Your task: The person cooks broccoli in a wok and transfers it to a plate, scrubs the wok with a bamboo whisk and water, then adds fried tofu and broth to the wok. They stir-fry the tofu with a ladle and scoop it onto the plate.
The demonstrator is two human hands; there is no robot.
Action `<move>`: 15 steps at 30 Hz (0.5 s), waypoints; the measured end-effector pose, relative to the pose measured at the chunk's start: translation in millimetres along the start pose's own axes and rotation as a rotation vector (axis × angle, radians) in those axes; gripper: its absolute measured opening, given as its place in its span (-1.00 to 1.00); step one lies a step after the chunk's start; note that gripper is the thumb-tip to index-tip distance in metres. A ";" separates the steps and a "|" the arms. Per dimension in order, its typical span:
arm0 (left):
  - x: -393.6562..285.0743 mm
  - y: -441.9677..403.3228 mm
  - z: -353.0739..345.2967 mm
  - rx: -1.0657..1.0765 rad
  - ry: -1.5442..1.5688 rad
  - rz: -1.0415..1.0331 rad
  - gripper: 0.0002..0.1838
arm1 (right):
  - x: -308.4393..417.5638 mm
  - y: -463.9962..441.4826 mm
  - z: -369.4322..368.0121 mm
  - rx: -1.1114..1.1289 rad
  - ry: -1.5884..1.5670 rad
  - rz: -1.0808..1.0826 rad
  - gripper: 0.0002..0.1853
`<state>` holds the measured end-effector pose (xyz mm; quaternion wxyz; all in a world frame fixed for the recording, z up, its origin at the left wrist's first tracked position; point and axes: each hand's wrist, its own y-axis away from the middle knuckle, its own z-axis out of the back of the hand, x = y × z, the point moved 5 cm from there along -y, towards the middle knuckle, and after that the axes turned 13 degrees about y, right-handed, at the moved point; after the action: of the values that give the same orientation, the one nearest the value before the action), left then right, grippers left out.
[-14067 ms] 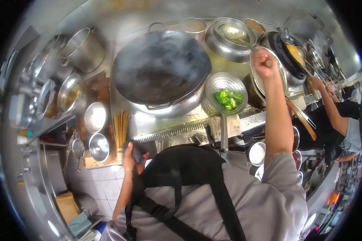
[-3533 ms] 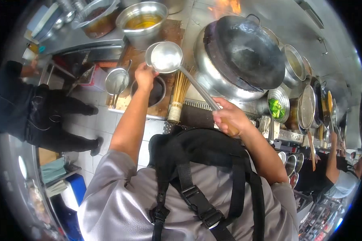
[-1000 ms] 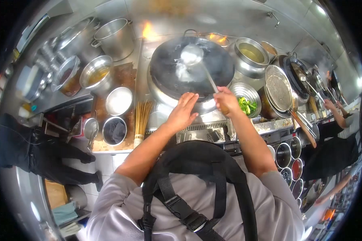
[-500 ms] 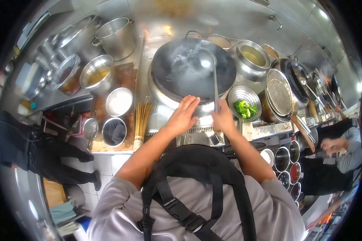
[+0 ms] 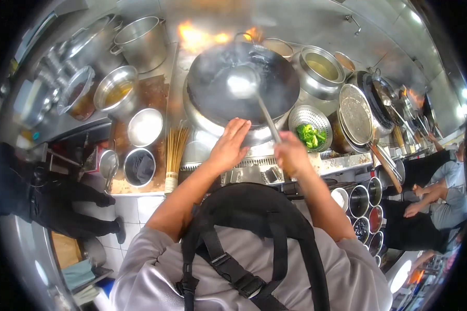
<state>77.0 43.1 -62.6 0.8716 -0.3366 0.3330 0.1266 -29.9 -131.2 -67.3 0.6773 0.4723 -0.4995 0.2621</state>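
Note:
A large dark wok sits on the round steel burner, hazy with steam. My right hand, slightly blurred, is closed round the handle of a steel ladle, whose bowl is over the middle of the wok. At the wok's near edge my left hand lies with its fingers stretched out and nothing in it; whether it touches the rim I cannot tell. Right of the wok, a perforated strainer holds green broccoli.
Flames rise behind the wok. A bamboo brush, a white bowl and a pot with dark cloth stand left. An oil pot and strainers stand right. People in dark clothes are at both sides.
The ladle bowl has moved from the wok's right side to its middle. Flames behind the wok have grown. My left hand stays near the rim. At the right, the co-workers' arms have moved.

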 end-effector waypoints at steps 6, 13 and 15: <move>-1.0 -2.0 0.6 -0.001 -0.036 0.031 -0.15 | 9.5 -70.0 -9.2 -0.215 0.430 0.186 -0.52; -1.2 -0.3 -1.8 -0.034 -0.030 0.041 -0.16 | 6.5 -24.7 19.8 0.032 -0.313 -0.177 -0.46; -2.0 -2.8 -2.9 -0.036 -0.034 0.037 -0.16 | 27.1 -53.4 22.6 0.125 -0.323 -0.153 -0.45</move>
<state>75.4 39.1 -61.4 0.8684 -0.3439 0.3221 0.1545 14.5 -176.9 -61.1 0.5755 0.5862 -0.5470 0.1611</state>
